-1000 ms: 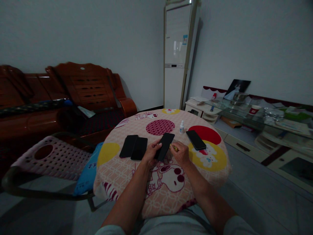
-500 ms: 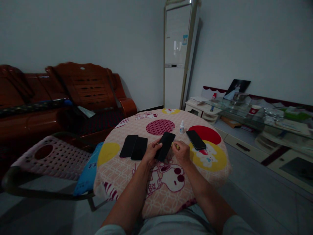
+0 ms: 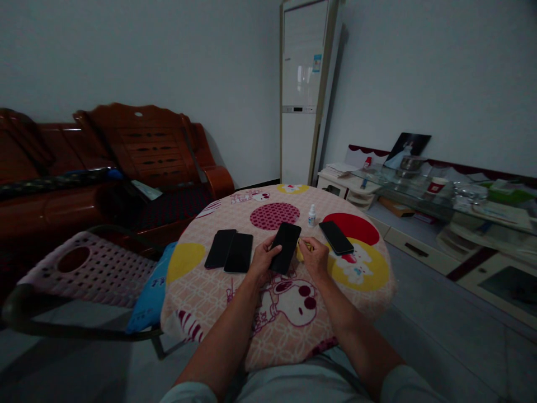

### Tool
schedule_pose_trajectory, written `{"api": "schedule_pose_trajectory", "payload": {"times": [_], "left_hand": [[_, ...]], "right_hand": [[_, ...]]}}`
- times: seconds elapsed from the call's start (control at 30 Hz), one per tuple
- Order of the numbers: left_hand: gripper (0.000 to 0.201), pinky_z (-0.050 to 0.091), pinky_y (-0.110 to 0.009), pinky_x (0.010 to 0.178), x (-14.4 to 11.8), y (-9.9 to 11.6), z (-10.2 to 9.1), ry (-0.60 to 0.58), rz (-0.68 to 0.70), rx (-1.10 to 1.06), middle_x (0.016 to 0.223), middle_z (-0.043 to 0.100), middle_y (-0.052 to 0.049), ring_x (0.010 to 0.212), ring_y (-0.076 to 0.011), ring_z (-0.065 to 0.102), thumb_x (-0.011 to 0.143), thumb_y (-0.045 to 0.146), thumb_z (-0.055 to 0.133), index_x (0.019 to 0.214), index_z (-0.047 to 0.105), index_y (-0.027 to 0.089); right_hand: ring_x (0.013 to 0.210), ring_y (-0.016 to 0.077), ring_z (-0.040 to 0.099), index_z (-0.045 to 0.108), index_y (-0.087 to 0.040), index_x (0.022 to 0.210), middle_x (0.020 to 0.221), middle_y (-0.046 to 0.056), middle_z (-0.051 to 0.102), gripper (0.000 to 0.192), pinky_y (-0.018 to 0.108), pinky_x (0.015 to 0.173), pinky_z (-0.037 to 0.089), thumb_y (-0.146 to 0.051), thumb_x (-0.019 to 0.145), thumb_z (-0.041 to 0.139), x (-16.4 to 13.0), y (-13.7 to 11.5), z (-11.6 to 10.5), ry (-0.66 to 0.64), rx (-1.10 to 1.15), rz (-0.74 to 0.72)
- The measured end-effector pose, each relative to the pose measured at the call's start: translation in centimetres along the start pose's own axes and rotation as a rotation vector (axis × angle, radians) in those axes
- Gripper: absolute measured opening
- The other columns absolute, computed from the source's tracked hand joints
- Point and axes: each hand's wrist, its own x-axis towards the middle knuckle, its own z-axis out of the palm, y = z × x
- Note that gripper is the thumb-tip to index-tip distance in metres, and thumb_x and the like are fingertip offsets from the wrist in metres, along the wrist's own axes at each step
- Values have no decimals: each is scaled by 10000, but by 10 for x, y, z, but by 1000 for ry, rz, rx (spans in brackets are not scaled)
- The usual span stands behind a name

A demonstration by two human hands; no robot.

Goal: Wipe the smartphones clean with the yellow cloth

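Since the earlier frame, the right hand (image 3: pixel 314 258) has crept in beside the phone (image 3: pixel 286 247), carrying a small yellow thing (image 3: pixel 300 250) pinched in its closed fingers; what that thing is cannot be told. At the middle of the head view, the left hand (image 3: pixel 260 261) grips the phone by its lower left edge, thumb on top. Its long axis runs from lower left to upper right, the right hand just off its right edge. Two more phones (image 3: pixel 230 251) lie left on the patterned table (image 3: pixel 201 291), another phone (image 3: pixel 336 238) and a small bottle (image 3: pixel 311 215) right.
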Motion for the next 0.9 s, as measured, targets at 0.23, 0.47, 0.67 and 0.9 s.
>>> {"api": "schedule_pose_trajectory", "payload": {"times": [0.23, 0.47, 0.67, 0.9], "left_hand": [[591, 535, -289, 721, 0, -3, 1, 19, 82, 55, 1031, 719, -114, 820, -220, 689, 573, 249, 842, 1127, 681, 122], [593, 544, -327, 712, -4, 2, 2, 10, 57, 38, 1018, 725, -112, 816, -242, 691, 568, 209, 837, 1134, 681, 132], [407, 551, -324, 752, -3, -4, 2, -65, -153, -166, 979, 724, -142, 831, -235, 699, 708, 212, 747, 1088, 658, 96], [469, 550, -423, 804, -4, -6, 7, -113, -229, -343, 1108, 676, -146, 969, -268, 668, 813, 268, 656, 1252, 533, 161]], "right_hand": [[594, 163, 609, 710, -174, 707, 659, 30, 696, 223, 243, 570, 446, -319, 789, 560, 1, 2, 0, -16, -12, 49], [578, 157, 589, 716, -160, 688, 615, 19, 674, 246, 229, 540, 435, -350, 772, 582, 2, 3, 0, -34, 76, 127], [580, 163, 584, 728, -150, 702, 619, 19, 675, 252, 238, 540, 430, -364, 754, 605, 3, 8, 2, -29, 139, 188], [578, 168, 585, 722, -154, 699, 636, 22, 678, 244, 247, 542, 437, -363, 746, 605, 5, 11, 0, 22, 151, 212]]}}
